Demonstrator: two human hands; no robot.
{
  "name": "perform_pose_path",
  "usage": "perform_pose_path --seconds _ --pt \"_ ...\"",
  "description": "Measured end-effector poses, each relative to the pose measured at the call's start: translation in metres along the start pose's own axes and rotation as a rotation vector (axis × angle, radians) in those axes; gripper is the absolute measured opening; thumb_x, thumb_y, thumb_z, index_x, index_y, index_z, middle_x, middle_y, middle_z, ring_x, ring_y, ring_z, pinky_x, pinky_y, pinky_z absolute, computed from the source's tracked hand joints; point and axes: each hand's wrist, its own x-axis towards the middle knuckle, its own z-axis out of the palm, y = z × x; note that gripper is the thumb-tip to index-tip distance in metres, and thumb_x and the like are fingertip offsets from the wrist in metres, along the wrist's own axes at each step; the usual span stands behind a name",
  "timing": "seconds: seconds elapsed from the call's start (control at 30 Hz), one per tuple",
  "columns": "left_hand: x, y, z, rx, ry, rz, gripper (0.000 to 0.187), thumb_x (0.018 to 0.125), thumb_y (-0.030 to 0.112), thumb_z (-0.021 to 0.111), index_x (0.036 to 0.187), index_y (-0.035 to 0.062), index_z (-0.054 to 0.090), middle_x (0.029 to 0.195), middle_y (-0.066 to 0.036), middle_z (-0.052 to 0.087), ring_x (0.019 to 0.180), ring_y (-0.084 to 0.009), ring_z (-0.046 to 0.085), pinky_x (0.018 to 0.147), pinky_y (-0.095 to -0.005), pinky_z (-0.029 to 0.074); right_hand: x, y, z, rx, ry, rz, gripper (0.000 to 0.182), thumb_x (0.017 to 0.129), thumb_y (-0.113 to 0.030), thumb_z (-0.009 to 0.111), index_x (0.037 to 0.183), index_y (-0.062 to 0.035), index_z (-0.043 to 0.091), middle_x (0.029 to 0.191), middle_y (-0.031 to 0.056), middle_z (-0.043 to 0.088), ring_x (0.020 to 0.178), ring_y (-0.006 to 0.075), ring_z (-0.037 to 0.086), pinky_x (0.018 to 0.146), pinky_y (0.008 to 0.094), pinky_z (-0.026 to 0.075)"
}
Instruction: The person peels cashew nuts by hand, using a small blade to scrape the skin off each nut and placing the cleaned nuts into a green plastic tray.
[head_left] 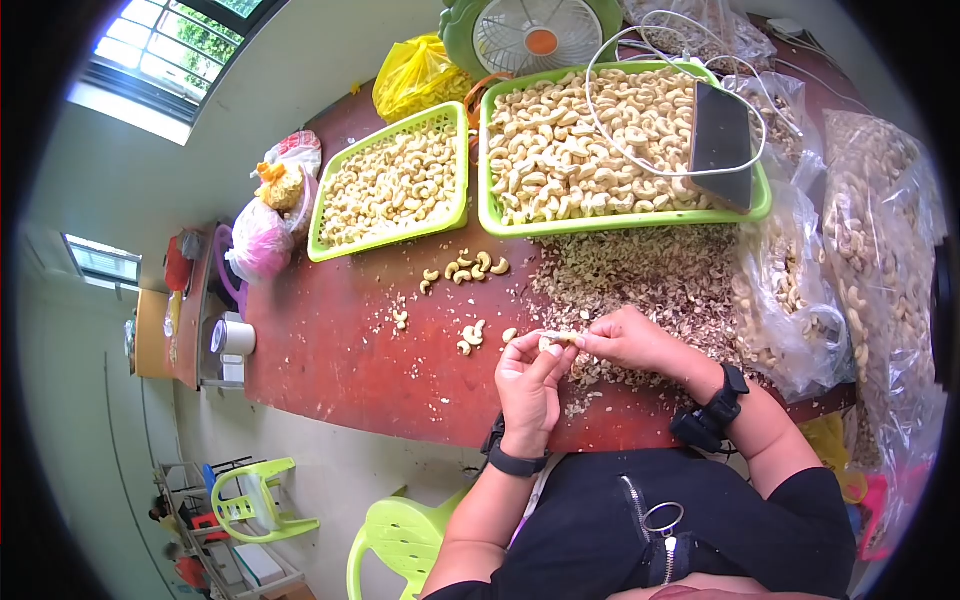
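Observation:
My left hand (530, 385) pinches a pale cashew (547, 344) above the front part of the red table. Close against it, my right hand (622, 340) has its fingers pressed together on a small, thin item at the cashew, too small to make out. Under and behind my hands spreads a heap of peeled skin flakes (640, 285). Several loose cashews (465, 268) lie on the table to the left, with a smaller group (472, 337) nearer my left hand.
A large green basket (620, 222) of cashews has a phone (722, 145) and white cable on it. Left of it stands a smaller basket (390, 237). A fan (530, 35) and yellow bag (420, 75) are behind. Plastic bags of cashews (790, 300) line the right side.

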Motion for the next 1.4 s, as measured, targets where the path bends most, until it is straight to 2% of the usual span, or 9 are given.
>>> perform_pose_path --seconds 0.13,0.2,0.33,0.5,0.8,1.03,1.4 --pt "0.002 0.001 -0.002 0.061 -0.015 0.014 0.021 0.075 -0.007 0.054 0.094 -0.0005 0.049 0.087 -0.008 0.055 0.080 -0.0186 0.057 0.073 -0.0323 0.052 0.000 0.001 -0.001 -0.025 -0.006 -0.021 0.039 0.081 -0.033 0.052 0.057 -0.0029 0.052 0.043 -0.0013 0.038 0.042 0.0059 0.032 0.039 0.0258 0.028" --pt "0.006 0.003 -0.011 0.094 -0.047 -0.066 0.025 0.075 -0.006 0.055 0.099 -0.0010 0.049 0.091 -0.009 0.055 0.080 -0.0172 0.057 0.072 -0.0299 0.051 0.000 0.000 -0.002 -0.041 -0.024 0.008 0.039 0.082 -0.033 0.052 0.057 -0.0031 0.052 0.043 -0.0014 0.038 0.042 0.0059 0.032 0.038 0.0257 0.027" --pt "0.004 0.009 -0.010 0.032 -0.095 -0.094 0.028 0.076 -0.005 0.054 0.103 -0.0016 0.049 0.094 -0.010 0.056 0.081 -0.0163 0.056 0.073 -0.0282 0.050 0.000 0.002 0.000 -0.023 -0.014 -0.023 0.040 0.082 -0.033 0.052 0.056 -0.0033 0.051 0.043 -0.0015 0.038 0.041 0.0059 0.032 0.038 0.0258 0.027" --pt "0.001 0.014 -0.005 -0.117 -0.104 -0.176 0.024 0.079 -0.003 0.052 0.102 -0.0016 0.051 0.095 -0.012 0.057 0.088 -0.0223 0.056 0.079 -0.0348 0.048 -0.001 -0.002 0.001 0.047 -0.025 -0.002 0.039 0.082 -0.033 0.052 0.055 -0.0040 0.051 0.043 -0.0030 0.038 0.041 0.0051 0.033 0.038 0.0240 0.027" --pt "0.003 0.013 -0.006 -0.191 -0.138 -0.149 0.020 0.080 -0.001 0.051 0.100 -0.0005 0.053 0.095 -0.014 0.057 0.091 -0.0262 0.056 0.081 -0.0427 0.048 -0.002 -0.003 0.002 0.180 -0.080 0.030 0.039 0.083 -0.033 0.052 0.056 -0.0043 0.054 0.045 -0.0044 0.041 0.041 0.0038 0.035 0.038 0.0216 0.028" --pt "0.001 0.011 -0.005 -0.157 -0.155 -0.105 0.019 0.081 -0.001 0.049 0.099 -0.0010 0.052 0.096 -0.011 0.057 0.090 -0.0230 0.056 0.079 -0.0400 0.050 -0.002 -0.002 0.001 0.188 -0.072 0.020 0.037 0.082 -0.033 0.053 0.061 -0.0038 0.058 0.045 -0.0043 0.041 0.041 0.0038 0.035 0.038 0.0215 0.028" --pt "-0.004 0.006 0.001 -0.164 -0.100 -0.017 0.017 0.076 -0.004 0.050 0.092 0.0019 0.053 0.090 -0.008 0.057 0.088 -0.0186 0.056 0.078 -0.0390 0.050 0.000 0.002 0.000 0.191 -0.076 0.007 0.034 0.083 -0.031 0.051 0.064 -0.0034 0.059 0.047 -0.0047 0.042 0.043 0.0038 0.035 0.039 0.0216 0.028"
